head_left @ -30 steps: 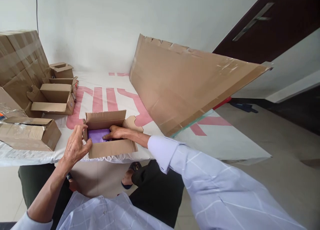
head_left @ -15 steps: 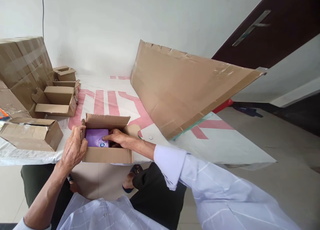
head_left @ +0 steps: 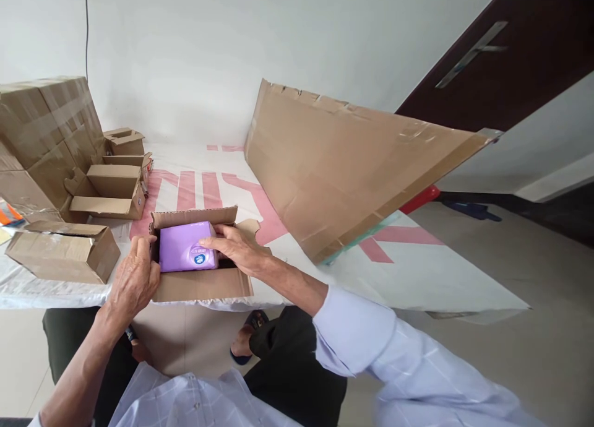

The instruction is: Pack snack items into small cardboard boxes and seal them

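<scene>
An open cardboard box (head_left: 202, 286) stands at the table's front edge with its flaps spread. In its mouth is a purple soft pack (head_left: 180, 247), seemingly of tissues, with a round blue logo. My right hand (head_left: 236, 247) grips the pack by its right end, thumb on top and fingers behind; the pack's underside is hidden in the box. On the other side, my left hand (head_left: 135, 272) is closed on the box's left edge, its fingertips partly hidden by the cardboard.
Left of me lies a closed carton (head_left: 62, 250). Behind it are open boxes (head_left: 111, 189) and a stack of taped cartons (head_left: 46, 130). A large cardboard sheet (head_left: 343, 167) leans across the right of the table (head_left: 417, 278), with a red object (head_left: 420, 199) behind it.
My right hand has raised the purple pack, which now sits higher in the box's opening. My left hand stays on the box's left edge. The view has shifted slightly.
</scene>
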A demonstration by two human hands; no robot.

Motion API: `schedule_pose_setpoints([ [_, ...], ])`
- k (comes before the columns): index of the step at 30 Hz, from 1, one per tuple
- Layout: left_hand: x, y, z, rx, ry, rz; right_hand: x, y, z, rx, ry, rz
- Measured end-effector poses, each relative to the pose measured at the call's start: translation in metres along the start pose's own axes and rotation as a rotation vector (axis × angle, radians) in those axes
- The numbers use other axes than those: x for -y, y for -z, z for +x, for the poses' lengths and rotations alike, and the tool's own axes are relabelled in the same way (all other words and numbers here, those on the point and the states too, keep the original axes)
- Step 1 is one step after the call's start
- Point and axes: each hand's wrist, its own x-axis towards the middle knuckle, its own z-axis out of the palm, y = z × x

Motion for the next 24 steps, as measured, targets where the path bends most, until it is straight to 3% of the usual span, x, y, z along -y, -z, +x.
schedule_pose_setpoints([
  [2, -0.002, 0.004, 0.003, 0.020, 0.024, 0.076, 0.004, 0.000, -0.003, -0.040, -0.023, 0.027],
  [6, -0.004, 0.009, 0.005, 0.082, 0.093, 0.184, 0.016, 0.002, -0.011, -0.025, 0.075, 0.074],
  [11, 0.007, 0.009, 0.000, 0.201, -0.004, 0.119, 0.028, 0.008, -0.013, -0.032, 0.108, 0.156],
  [14, 0.019, 0.013, 0.004, 0.235, -0.007, -0.061, 0.030, 0.010, -0.009, -0.031, 0.118, 0.195],
  [18, 0.015, 0.025, 0.022, 0.121, 0.151, -0.463, 0.028, 0.007, -0.005, -0.023, 0.141, 0.206],
  [21, -0.001, 0.034, 0.038, 0.220, 0.264, -0.829, 0.027, 0.004, -0.002, -0.013, 0.172, 0.198],
  [24, -0.011, 0.034, 0.051, 0.271, 0.338, -0.994, 0.028, 0.003, 0.000, -0.024, 0.209, 0.187],
])
